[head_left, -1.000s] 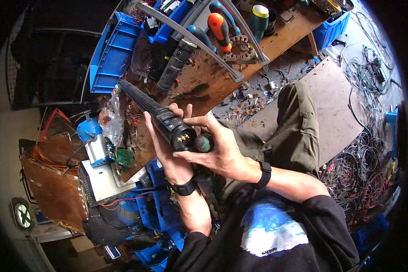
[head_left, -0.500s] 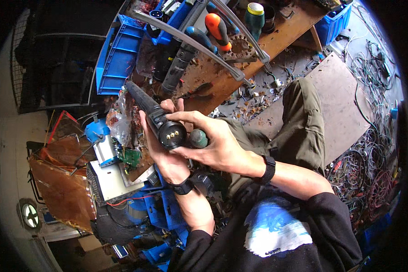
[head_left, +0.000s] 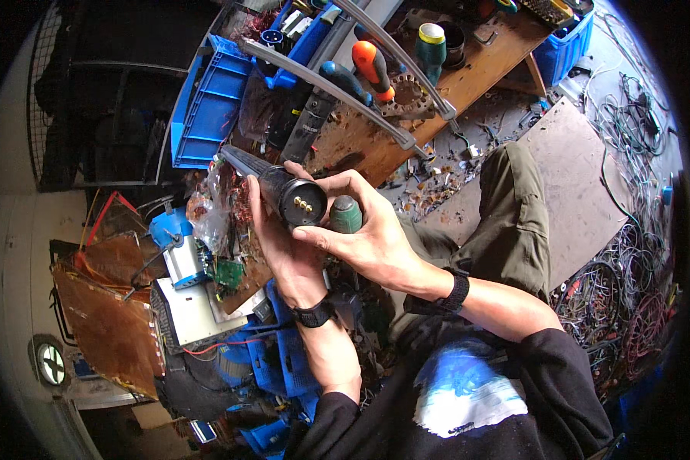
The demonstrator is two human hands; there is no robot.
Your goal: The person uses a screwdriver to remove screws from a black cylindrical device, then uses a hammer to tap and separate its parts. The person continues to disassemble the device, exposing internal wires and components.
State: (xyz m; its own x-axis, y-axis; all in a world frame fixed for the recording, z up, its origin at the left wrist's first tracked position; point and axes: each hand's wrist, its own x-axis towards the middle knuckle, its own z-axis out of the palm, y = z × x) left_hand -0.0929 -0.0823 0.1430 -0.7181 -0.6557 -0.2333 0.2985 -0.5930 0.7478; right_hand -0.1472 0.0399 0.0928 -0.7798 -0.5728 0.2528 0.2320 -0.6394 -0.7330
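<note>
A black tube-shaped device point(head_left: 278, 184) rests in my left hand point(head_left: 287, 257), whose fingers curl around it from below. Its round open end faces me and shows a short row of gold contact pins; the narrower far end points up and left. My right hand point(head_left: 379, 238) pinches the rim of that end with thumb and fingers. Between right thumb and index finger sits a dark green tool handle point(head_left: 346, 214), its butt end toward me. The working end of that tool is hidden.
Beyond my hands a wooden bench point(head_left: 483, 65) holds an orange-and-black handle point(head_left: 372, 69), a green cup-like piece point(head_left: 431, 52) and grey metal bars point(head_left: 326, 75). A blue bin point(head_left: 211, 107) stands left of it. Tangled cables point(head_left: 629, 284) cover the right floor; a green circuit board point(head_left: 228, 273) lies left.
The device has rolled and tilted so its pinned end faces me more squarely, and the buttons on its side are out of sight. Both hands have shifted slightly right.
</note>
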